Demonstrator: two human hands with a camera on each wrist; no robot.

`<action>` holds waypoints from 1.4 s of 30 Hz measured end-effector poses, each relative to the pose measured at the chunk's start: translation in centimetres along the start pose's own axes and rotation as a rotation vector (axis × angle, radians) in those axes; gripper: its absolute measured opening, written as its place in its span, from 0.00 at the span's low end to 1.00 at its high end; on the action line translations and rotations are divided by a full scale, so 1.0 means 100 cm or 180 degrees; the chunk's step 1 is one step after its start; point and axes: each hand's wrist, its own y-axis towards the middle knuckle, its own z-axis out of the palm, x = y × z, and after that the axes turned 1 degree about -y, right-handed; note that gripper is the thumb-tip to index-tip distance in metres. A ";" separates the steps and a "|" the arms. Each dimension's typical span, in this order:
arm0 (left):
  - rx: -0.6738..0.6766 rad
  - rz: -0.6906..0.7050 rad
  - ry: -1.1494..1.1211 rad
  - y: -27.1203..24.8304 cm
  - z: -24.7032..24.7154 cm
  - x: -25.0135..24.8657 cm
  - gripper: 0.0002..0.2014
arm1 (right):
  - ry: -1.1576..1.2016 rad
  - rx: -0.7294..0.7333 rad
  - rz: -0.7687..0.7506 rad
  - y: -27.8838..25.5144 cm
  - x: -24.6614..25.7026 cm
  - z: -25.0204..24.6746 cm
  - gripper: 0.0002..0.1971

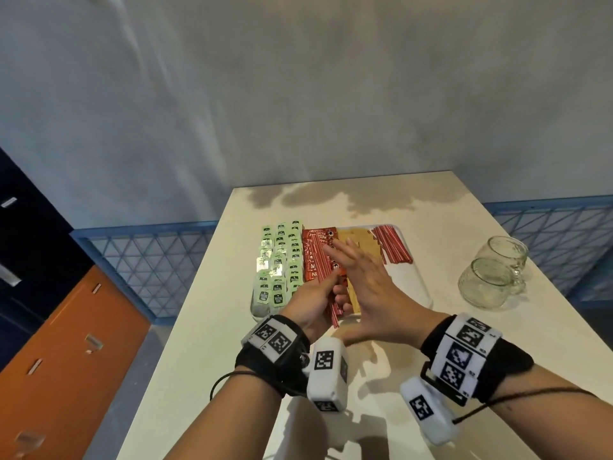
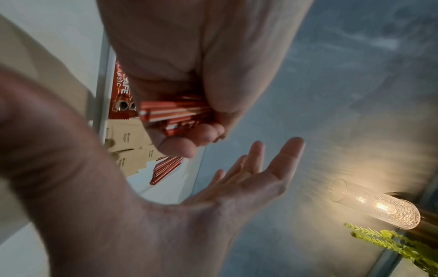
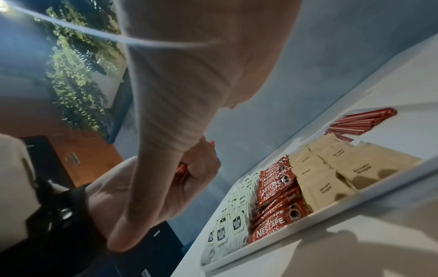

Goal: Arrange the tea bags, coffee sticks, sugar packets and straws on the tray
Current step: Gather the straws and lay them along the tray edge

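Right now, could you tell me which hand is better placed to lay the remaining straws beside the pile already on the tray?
The left hand: it already grips the straw bundle, while the right hand is open and empty.

Dim, soft indoor light. A glowing wall lamp (image 2: 379,206) flares warm on the wall. Hand shadows fall across the table (image 1: 431,200). Wrist views blur heavily up close; edges bend.

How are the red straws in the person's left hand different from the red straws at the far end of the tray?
The held straws are a bunch gripped in the left hand, lifted above the tray's near edge. The tray straws lie flat in a loose pile at its far right corner, touched by no hand. Both look like the same thin red straws.
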 end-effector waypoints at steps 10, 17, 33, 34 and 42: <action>0.0091 -0.0006 0.0578 0.000 -0.004 0.012 0.15 | 0.0120 -0.0025 0.0608 0.000 -0.005 0.012 0.71; 0.0311 0.0034 0.1948 -0.001 -0.030 0.026 0.12 | 0.1129 -0.0228 0.1042 0.000 -0.025 -0.009 0.58; 0.0392 0.0004 0.2496 -0.002 -0.031 0.029 0.12 | 0.2493 0.0185 0.1267 0.003 -0.013 -0.022 0.22; 0.0378 -0.0018 0.2614 -0.002 -0.031 0.028 0.12 | 0.2454 0.0179 0.1253 0.004 -0.011 -0.024 0.20; 0.0237 0.1179 0.5111 -0.007 -0.018 0.014 0.10 | 0.0047 0.0444 0.1000 0.007 -0.017 -0.005 0.28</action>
